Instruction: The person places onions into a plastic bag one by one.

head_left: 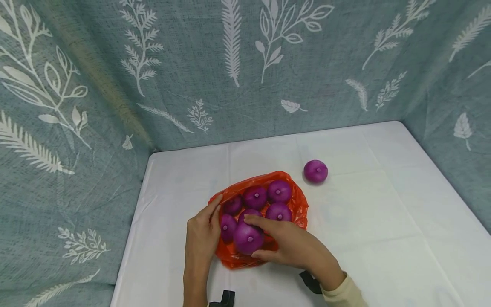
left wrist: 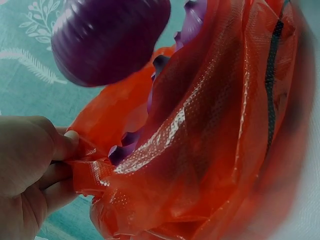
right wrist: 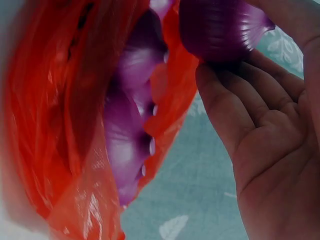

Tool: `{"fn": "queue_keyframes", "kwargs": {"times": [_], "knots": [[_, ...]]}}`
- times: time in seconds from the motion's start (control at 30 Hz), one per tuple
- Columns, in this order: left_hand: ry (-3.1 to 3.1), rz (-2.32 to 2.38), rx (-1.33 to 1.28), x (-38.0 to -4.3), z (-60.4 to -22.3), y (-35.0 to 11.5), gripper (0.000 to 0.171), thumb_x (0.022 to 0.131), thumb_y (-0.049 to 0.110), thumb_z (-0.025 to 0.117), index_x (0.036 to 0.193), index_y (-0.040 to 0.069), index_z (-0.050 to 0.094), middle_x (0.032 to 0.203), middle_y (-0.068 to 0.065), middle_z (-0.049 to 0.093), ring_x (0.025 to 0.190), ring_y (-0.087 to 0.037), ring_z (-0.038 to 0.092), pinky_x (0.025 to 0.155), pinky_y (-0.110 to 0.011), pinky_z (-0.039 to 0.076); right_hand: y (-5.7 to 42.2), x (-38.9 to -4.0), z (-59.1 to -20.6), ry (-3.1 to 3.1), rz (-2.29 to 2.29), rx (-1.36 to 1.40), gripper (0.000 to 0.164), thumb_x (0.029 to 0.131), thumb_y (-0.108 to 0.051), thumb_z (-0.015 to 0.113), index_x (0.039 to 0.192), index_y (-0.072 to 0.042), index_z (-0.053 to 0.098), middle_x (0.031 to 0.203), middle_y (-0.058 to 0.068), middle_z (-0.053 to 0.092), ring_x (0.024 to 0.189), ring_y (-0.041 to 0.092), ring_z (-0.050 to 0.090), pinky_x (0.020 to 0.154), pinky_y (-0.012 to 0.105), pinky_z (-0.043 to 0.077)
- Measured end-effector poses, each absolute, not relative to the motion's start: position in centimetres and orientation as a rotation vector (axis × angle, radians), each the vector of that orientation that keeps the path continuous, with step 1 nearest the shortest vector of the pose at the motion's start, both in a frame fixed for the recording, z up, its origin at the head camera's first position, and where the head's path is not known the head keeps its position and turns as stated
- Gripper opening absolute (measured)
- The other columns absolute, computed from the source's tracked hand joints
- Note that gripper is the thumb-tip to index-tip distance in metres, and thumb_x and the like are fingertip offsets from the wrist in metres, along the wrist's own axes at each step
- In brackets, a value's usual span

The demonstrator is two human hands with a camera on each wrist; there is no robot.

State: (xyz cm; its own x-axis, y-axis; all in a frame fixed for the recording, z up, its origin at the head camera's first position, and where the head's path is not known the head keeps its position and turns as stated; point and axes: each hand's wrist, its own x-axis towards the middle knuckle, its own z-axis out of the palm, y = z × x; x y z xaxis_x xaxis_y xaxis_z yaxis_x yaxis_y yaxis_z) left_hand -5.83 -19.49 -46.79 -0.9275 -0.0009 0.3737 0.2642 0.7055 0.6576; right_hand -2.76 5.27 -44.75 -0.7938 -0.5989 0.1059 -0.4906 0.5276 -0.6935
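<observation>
A red plastic bag [head_left: 301,209] sits with its mouth spread, and several purple toy onions [head_left: 255,197] lie inside it. My left hand [head_left: 201,234] pinches the left side of the bag's rim; the left wrist view shows the gathered red plastic [left wrist: 92,175] between thumb and fingers. With thumb and fingers on either side, my right hand [head_left: 295,243] grips another purple onion [head_left: 248,239] over the near part of the bag. That onion [right wrist: 220,30] appears above the bag's edge in the right wrist view, held at the fingertips.
One loose purple onion [head_left: 316,171] rests on the white-covered table [head_left: 376,221], just beyond the bag's far right side. Green leaf-patterned curtains [head_left: 184,76] stand behind the table and along both sides.
</observation>
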Motion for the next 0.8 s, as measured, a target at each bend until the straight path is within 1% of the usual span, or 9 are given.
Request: {"fn": "queue_keyframes", "kwargs": {"times": [0.07, 0.17, 0.23, 0.3, 0.37, 0.7, 0.8], "knots": [[-2.567, -1.059, -0.208, -5.8, -46.8, -19.5, 0.036, 0.101, 0.006, 0.071, 0.137, 0.012, 0.073, 0.124, -0.014, 0.076, 0.103, -0.027, 0.077, 0.083, -0.042, 0.065, 5.0, -2.7, -44.9, 2.615, -1.098, -0.941, 0.076, 0.09, -0.036, 0.087, 0.157, -0.025, 0.051, 0.133, -0.003, 0.072, 0.108, 0.009, 0.073, 0.094, 0.029, 0.061], [-2.563, -1.051, -0.219, -5.7, -46.8, -19.5, 0.036, 0.102, 0.006, 0.071, 0.137, 0.011, 0.073, 0.123, -0.014, 0.077, 0.093, -0.023, 0.077, 0.075, -0.039, 0.065, 4.7, -2.7, -45.0, 2.608, -1.085, -0.946, 0.075, 0.09, -0.036, 0.087, 0.156, -0.025, 0.052, 0.13, -0.004, 0.074, 0.104, 0.006, 0.073, 0.093, 0.027, 0.061], [-2.561, -1.046, -0.225, -5.7, -46.8, -19.5, 0.036, 0.102, 0.007, 0.07, 0.137, 0.011, 0.073, 0.123, -0.014, 0.077, 0.085, -0.019, 0.074, 0.07, -0.036, 0.062, 4.5, -2.7, -45.1, 2.606, -1.076, -0.954, 0.075, 0.09, -0.036, 0.087, 0.156, -0.025, 0.053, 0.132, -0.004, 0.073, 0.106, 0.006, 0.073, 0.093, 0.027, 0.06], [-2.561, -1.047, -0.231, -5.7, -46.8, -19.5, 0.036, 0.102, 0.007, 0.07, 0.138, 0.012, 0.072, 0.122, -0.014, 0.077, 0.075, -0.017, 0.067, 0.064, -0.032, 0.058, 4.3, -2.7, -45.3, 2.603, -1.063, -0.96, 0.074, 0.09, -0.036, 0.087, 0.156, -0.025, 0.053, 0.135, -0.005, 0.072, 0.108, 0.005, 0.072, 0.094, 0.026, 0.06], [-2.562, -1.046, -0.232, -5.7, -46.8, -19.5, 0.036, 0.103, 0.007, 0.07, 0.138, 0.012, 0.072, 0.122, -0.014, 0.077, 0.072, -0.015, 0.063, 0.063, -0.03, 0.056, 4.1, -2.7, -45.4, 2.601, -1.052, -0.968, 0.074, 0.091, -0.037, 0.086, 0.156, -0.025, 0.053, 0.138, -0.006, 0.07, 0.112, 0.005, 0.071, 0.096, 0.027, 0.059], [-2.582, -1.066, -0.218, -5.6, -46.8, -19.5, 0.037, 0.102, 0.008, 0.07, 0.139, 0.013, 0.072, 0.122, -0.015, 0.077, 0.063, -0.012, 0.054, 0.057, -0.024, 0.05, 3.2, -2.5, -46.3, 2.645, -0.932, -1.035, 0.074, 0.091, -0.041, 0.085, 0.156, -0.022, 0.054, 0.148, -0.008, 0.063, 0.114, 0.004, 0.071, 0.1, 0.028, 0.058], [-2.587, -1.068, -0.216, -5.6, -46.8, -19.5, 0.037, 0.103, 0.009, 0.07, 0.139, 0.013, 0.072, 0.122, -0.015, 0.077, 0.063, -0.013, 0.054, 0.057, -0.023, 0.049, 3.0, -2.5, -46.6, 2.644, -0.914, -1.047, 0.074, 0.092, -0.042, 0.084, 0.156, -0.023, 0.054, 0.149, -0.008, 0.063, 0.11, 0.003, 0.072, 0.098, 0.026, 0.058]]}}
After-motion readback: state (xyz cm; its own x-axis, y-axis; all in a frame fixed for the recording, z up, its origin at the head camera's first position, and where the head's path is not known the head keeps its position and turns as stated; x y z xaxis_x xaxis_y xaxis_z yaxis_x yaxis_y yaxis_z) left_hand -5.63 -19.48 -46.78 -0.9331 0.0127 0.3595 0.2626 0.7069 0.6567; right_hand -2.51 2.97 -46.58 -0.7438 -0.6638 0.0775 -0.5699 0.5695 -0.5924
